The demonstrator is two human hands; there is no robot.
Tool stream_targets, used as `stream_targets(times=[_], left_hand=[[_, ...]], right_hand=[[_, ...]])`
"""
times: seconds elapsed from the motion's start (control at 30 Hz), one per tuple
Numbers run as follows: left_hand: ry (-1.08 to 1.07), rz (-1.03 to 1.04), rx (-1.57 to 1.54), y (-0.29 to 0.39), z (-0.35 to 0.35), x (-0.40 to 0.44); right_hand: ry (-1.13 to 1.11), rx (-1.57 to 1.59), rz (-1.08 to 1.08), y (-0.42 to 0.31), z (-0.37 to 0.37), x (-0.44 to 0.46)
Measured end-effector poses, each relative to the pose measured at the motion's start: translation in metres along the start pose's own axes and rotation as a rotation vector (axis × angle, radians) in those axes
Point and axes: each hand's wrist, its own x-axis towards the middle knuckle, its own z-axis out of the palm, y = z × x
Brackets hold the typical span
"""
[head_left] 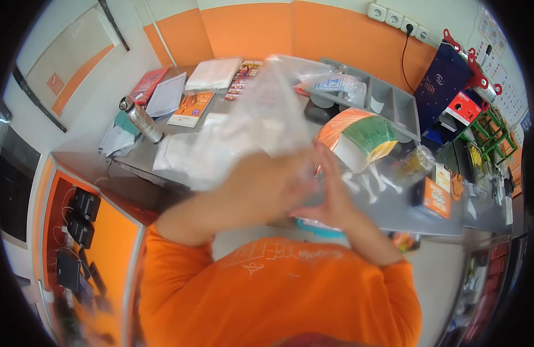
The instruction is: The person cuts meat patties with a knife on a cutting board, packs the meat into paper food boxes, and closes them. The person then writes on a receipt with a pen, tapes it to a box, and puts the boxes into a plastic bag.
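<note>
Judged step: handling the translucent plastic bag (271, 107), which appears raised over the counter (388, 217). Right hand (335, 199): spread. Left hand (270, 182) (badly blurred): I cannot tell its grip. Next move likely calls for steadying the bag.

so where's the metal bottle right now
In the head view, the metal bottle is on the table's left side, between the teal item and orange booklet.

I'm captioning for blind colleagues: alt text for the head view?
The left hand and right hand, partly blurred, are close together near a translucent plastic bag. A grey counter holds a bottle and an orange-and-green package.
</note>
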Motion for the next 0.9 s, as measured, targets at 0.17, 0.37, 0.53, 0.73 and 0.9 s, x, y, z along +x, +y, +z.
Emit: stream_targets(times=[0.17, 0.37, 0.53, 0.73, 0.9], left_hand=[[0.076, 0.216, -0.609, -0.018, 0.017, -0.028], [0.798, -0.007, -1.265, -0.054, 0.042, -0.083], [0.326, -0.038, -2.188, 0.019, 0.097, -0.097], [0.211, 0.024, -2.311, 0.061, 0.172, -0.049], [0.124, -0.432, -2.1, 0.127, 0.278, -0.013]], right_hand=[[-0.358, 0.28, 0.1, -0.007, 0.006, 0.007], [-0.39, 0.591, 0.504, -0.054, -0.016, 0.04], [-0.476, 0.05, 0.554, -0.022, -0.06, 0.07], [-0.385, 0.571, 0.434, 0.038, -0.135, -0.046], [-0.184, 1.684, 1.259, 0.083, -0.22, -0.242]])
